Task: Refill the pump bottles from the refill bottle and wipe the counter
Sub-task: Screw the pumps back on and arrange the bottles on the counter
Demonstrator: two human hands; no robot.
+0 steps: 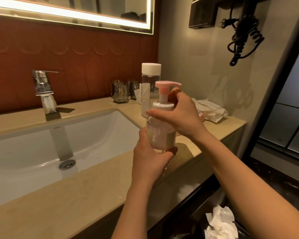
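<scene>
While the pump bottle (160, 135) is wrapped low by curled fingers of the left hand (149, 159), its white collar (163, 106) is pinched by fingertips of the arched right hand (181, 116)

A beige stone counter (86, 183) holds a white rectangular sink (100, 135) sunk into its top, with 1 chrome faucet (43, 87) standing on the ledge just behind the sink. Past the sink's far right corner stands a cluster of clear glasses (120, 92). Just right of that corner is 1 tall clear bottle (150, 78) with a white cap, upright, and farther right of the sink lies 1 white packet of wipes (212, 111), flat near the wall.
</scene>
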